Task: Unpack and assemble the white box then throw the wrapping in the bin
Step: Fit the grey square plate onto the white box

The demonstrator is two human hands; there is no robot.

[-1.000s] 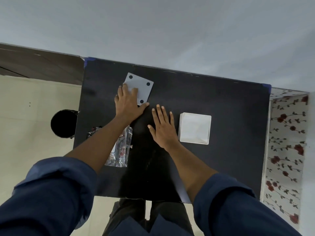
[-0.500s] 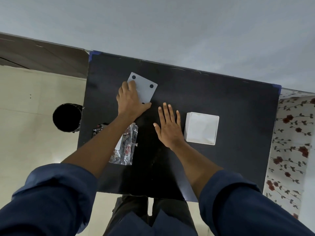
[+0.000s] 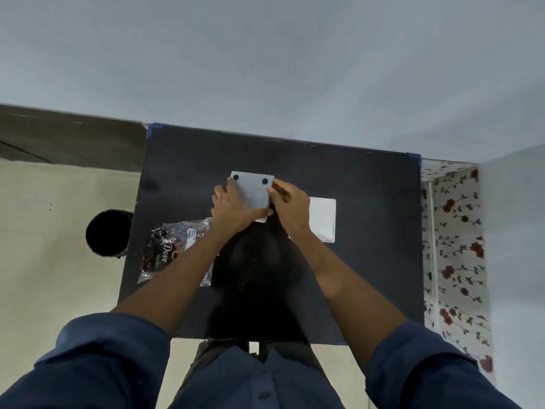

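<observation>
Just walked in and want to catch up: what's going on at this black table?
A person is holding a flat white panel with both hands: the left hand grips its left and near edge, the right hand pinches its right edge. The white box sits just right of the hands. The wrapping lies on the table under the left forearm, not yet in the bin on the floor.

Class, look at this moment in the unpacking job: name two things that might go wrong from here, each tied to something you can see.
1. Both hands, left hand and right hand, hold the white panel by its edges only; it might slip or tilt.
2. The clear wrapping lies under the left forearm near the black table edge; an arm movement might sweep it onto the floor, missing the black bin.
</observation>
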